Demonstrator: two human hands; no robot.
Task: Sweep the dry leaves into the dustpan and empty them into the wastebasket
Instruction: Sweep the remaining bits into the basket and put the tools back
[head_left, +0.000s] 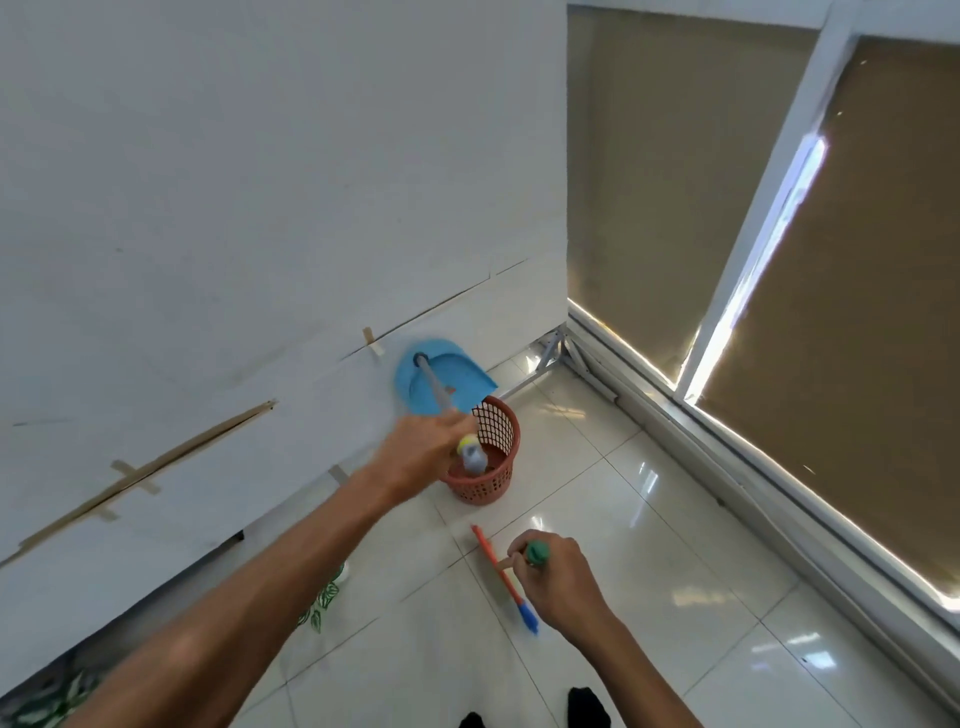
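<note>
Dustpan (462, 375) hangs tilted over wastebasket (488, 488), left hand (421, 452) gripping its handle, right hand (553, 577) gripping broom (488, 550).

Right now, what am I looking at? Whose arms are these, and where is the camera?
There is no machine here. These are a person's two bare arms, filmed by one camera worn on the head and looking forward and down. The left hand grips the long handle of a blue dustpan, held up by the white wall next to an orange mesh wastebasket. The wastebasket stands on the shiny tiled floor. The right hand grips the green-capped top of a broom. Window blinds are on the right.
</note>
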